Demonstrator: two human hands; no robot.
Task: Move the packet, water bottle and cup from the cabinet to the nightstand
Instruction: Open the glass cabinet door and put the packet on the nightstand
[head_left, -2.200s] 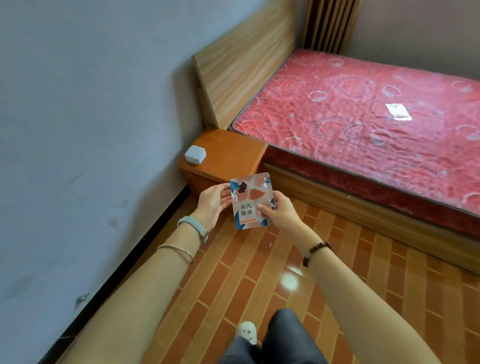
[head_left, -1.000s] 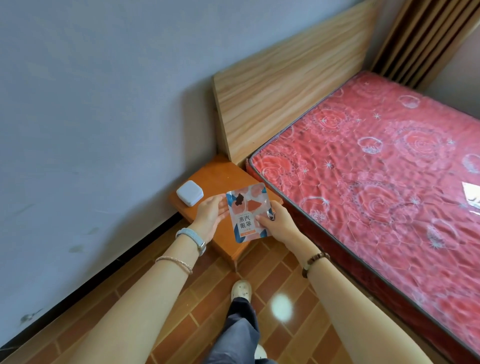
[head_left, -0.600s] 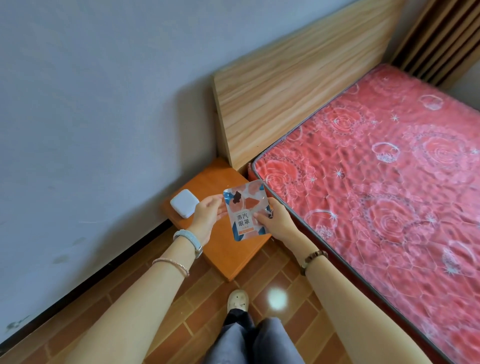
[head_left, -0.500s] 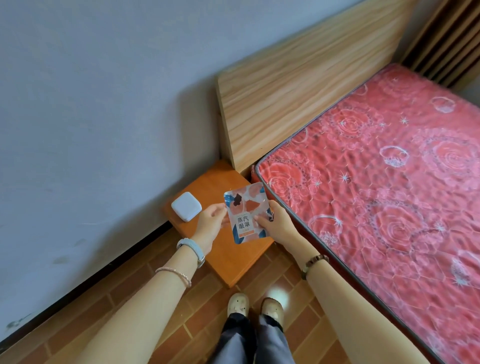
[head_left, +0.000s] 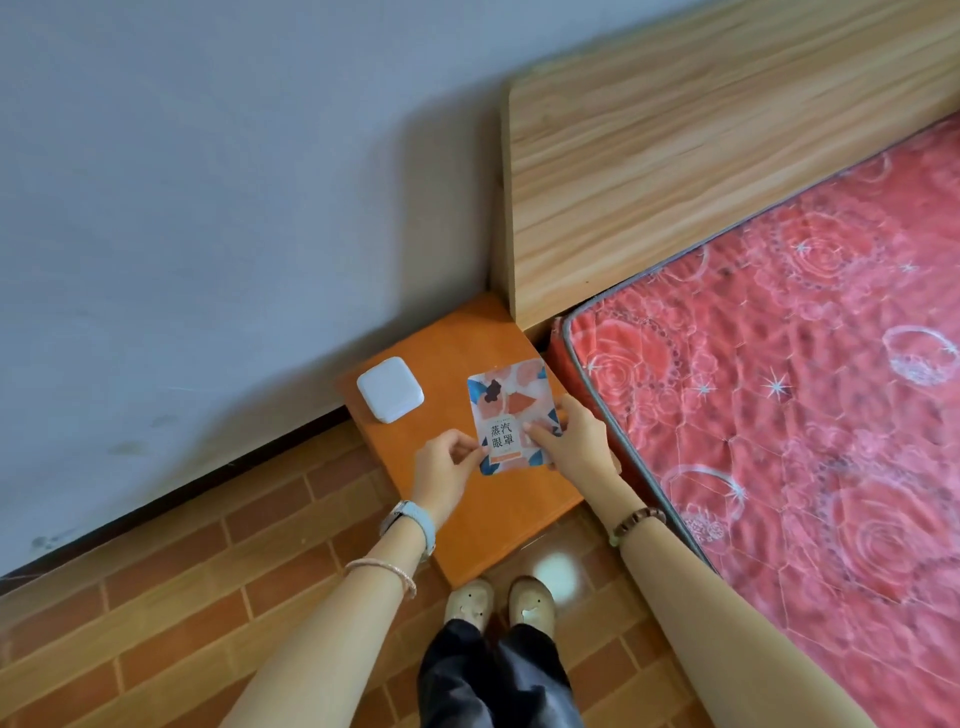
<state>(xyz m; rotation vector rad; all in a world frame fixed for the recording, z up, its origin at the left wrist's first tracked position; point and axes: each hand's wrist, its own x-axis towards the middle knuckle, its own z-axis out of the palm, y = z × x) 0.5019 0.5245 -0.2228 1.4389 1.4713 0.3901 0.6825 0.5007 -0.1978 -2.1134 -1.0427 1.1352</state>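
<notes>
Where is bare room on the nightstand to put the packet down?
The nightstand is bare at its near corner, toward the shoes, and at the back, between the white box and the headboard. The white box crowds the wall-side edge. The left hand and right hand hold the packet over the middle.

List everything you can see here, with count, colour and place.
wall: one, grey, left
floor: one, brown tiles, bottom
mattress: one, red, right
headboard: one, light wood, at the mattress's head
nightstand: one, orange, between wall and mattress
box: one, white, on the nightstand by the wall
packet: one, pink, blue and white, over the nightstand
shoes: two, beige, at the nightstand's corner
trousers: one, dark, bottom centre
watch: one, pale blue, left wrist
bracelets: two, pale on left forearm, brown on right wrist
left hand: one, pinching the packet's left edge
right hand: one, pinching its right edge
</notes>
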